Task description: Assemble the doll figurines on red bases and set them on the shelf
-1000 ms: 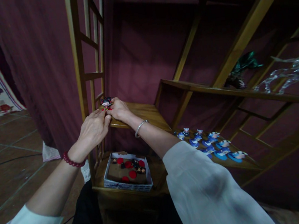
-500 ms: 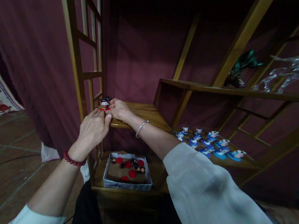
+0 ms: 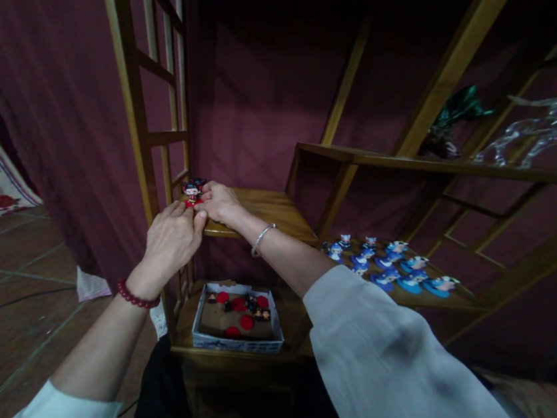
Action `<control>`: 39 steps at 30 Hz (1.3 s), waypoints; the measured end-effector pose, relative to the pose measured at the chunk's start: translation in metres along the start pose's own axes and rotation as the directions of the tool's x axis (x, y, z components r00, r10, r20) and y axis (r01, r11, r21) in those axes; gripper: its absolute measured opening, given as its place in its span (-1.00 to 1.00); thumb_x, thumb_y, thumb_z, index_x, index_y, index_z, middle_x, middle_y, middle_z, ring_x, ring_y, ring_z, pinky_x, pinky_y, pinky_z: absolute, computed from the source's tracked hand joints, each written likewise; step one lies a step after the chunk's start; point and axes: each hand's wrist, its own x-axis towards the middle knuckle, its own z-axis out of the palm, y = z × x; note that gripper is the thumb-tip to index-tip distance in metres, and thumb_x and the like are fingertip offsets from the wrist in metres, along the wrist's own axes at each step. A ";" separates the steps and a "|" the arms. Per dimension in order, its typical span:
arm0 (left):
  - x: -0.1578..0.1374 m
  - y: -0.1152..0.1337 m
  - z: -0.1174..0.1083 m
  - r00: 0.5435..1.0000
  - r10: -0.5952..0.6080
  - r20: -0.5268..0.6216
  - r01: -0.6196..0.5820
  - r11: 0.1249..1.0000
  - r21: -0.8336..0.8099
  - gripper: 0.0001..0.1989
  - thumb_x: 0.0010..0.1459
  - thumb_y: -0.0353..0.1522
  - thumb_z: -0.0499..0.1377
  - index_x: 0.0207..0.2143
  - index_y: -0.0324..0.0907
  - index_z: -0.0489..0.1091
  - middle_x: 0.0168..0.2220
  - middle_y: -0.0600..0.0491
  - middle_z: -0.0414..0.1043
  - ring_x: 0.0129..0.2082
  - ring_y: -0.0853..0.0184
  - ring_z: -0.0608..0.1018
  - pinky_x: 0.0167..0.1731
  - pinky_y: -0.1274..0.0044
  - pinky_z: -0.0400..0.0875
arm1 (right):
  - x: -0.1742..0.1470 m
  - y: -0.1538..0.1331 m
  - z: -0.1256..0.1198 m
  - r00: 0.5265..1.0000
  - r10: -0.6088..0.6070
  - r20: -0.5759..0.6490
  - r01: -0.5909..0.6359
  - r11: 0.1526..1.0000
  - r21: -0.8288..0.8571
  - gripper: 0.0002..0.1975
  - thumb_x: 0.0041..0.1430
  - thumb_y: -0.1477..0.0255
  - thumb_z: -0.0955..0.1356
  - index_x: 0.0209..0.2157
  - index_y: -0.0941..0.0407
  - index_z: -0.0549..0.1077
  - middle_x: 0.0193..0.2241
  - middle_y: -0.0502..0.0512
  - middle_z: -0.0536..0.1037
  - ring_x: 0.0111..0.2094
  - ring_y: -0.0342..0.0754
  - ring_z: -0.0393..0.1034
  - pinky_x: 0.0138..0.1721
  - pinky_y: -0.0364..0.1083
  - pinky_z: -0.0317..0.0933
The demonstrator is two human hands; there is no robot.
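Note:
A small figurine with black hair buns stands upright on a round red base at the left end of a wooden shelf. My right hand is at its right side, fingers bent in and closed against figurine and base; the exact contact is partly hidden. In front and to the left lies my left hand, its fingers stretched out flat, with the tips by the red base. A shallow cardboard box on the board below holds several red discs and small black-haired figurines.
Several blue-based figurines stand in rows on a lower shelf to the right. A clear deer-shaped ornament and a dark green ornament sit higher up. A wooden lattice side borders the shelf on the left, beside a purple curtain.
The view has shifted slightly. Both hands stay at the figurine, which still stands at the shelf's left end; otherwise hardly anything differs.

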 end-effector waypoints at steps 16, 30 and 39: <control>-0.002 0.004 0.000 0.998 -0.046 -0.030 0.046 0.999 -0.016 -0.52 0.20 -0.19 -0.19 -0.20 -0.29 0.40 -0.08 -0.20 0.40 0.02 0.11 0.34 -0.06 0.29 0.23 | 0.000 0.004 0.002 1.000 0.007 -0.002 -0.007 1.000 0.030 -0.64 -0.10 0.46 0.40 -0.19 0.15 0.35 -0.26 0.03 0.53 -0.25 -0.17 0.41 -0.24 -0.20 0.24; -0.012 0.014 -0.002 0.991 -0.098 -0.093 0.083 0.984 -0.157 -0.57 0.19 -0.22 -0.16 -0.15 -0.23 0.40 0.00 -0.11 0.36 0.03 0.13 0.32 -0.04 0.29 0.19 | -0.013 0.009 -0.009 0.997 -0.040 -0.061 0.041 0.999 0.011 -0.68 -0.03 0.41 0.35 -0.17 0.15 0.37 -0.30 0.00 0.52 -0.25 -0.12 0.40 -0.18 -0.14 0.24; -0.018 0.025 0.007 0.975 -0.088 -0.203 0.031 0.963 -0.269 -0.66 0.17 -0.29 -0.11 -0.20 -0.17 0.41 -0.18 -0.05 0.44 -0.13 0.21 0.40 -0.09 0.34 0.25 | -0.035 0.010 -0.014 0.984 -0.120 -0.131 0.128 0.990 0.051 -0.76 0.06 0.42 0.28 -0.18 0.11 0.38 -0.34 -0.04 0.50 -0.25 -0.14 0.40 -0.16 -0.13 0.24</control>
